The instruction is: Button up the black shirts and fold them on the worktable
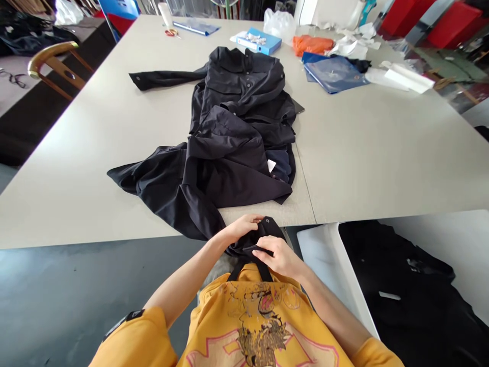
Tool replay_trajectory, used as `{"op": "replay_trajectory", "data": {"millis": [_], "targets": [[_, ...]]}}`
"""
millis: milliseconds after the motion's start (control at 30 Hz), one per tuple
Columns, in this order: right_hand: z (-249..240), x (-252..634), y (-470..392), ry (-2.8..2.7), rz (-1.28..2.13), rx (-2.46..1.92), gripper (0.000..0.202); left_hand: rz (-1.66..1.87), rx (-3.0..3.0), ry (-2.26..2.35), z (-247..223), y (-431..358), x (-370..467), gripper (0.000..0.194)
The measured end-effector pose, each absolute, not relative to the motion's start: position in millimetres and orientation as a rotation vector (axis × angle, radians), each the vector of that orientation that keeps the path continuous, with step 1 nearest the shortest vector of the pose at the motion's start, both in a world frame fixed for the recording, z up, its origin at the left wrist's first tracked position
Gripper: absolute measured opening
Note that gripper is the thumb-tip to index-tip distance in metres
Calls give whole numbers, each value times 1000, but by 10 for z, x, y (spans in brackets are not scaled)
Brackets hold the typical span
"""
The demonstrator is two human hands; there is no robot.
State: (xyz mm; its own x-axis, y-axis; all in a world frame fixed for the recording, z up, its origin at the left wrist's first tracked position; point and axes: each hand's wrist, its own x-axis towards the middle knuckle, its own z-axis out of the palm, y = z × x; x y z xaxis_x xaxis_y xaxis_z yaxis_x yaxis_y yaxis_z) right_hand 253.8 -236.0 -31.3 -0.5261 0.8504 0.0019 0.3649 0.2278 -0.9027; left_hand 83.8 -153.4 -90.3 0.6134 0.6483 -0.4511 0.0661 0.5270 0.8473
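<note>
Head view shows us a big pale tabletop (382, 153) that fills most of the picture. It has a thin seam running from 12 o'clock down to 6 o'clock near the middle. A dark jacket (237, 132) lies spread out on it, with one sleeve reaching to 9 o'clock and another part hanging over the near edge at 6 o'clock.

We see our left hand (244, 227) and our right hand (280, 257) close together just below the tabletop edge. Both sets of fingers are pinched tight on the jacket cuff (263, 232), which has a small round snap on it. The two hands almost touch. Our yellow shirt (260, 326) with a drawing on it is at 6 o'clock.

Far back at 12 o'clock sit a blue box (262, 42), an orange cloth (311, 45), a blue folder (334, 74) and some white papers (401, 76). Small red scissors (171, 32) lie at 11 o'clock next to a long blue sheet (196, 26).

At 9 o'clock, off the tabletop, we see a wooden chair (55, 63) with a curved back. The floor (76, 295) below the tabletop is dark grey. At 4 o'clock there is a white bin (324, 255) with black cloth (405, 285) lying in it. Red boxes (439, 20) stand at 1 o'clock.
</note>
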Motion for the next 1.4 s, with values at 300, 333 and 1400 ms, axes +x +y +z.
{"op": "replay_trajectory", "data": {"millis": [300,333,1400], "targets": [[-323,2588,-2291,-1721,1307,-1342,36,562,1327,1127,-329,-1532,691,36],[-332,2574,-2273,-1672,1321,-1374,37,577,1433,1205,-312,-1537,699,36],[-767,2435,-2208,-681,1428,-1568,49,548,2157,1138,-530,-1898,860,16]]}}
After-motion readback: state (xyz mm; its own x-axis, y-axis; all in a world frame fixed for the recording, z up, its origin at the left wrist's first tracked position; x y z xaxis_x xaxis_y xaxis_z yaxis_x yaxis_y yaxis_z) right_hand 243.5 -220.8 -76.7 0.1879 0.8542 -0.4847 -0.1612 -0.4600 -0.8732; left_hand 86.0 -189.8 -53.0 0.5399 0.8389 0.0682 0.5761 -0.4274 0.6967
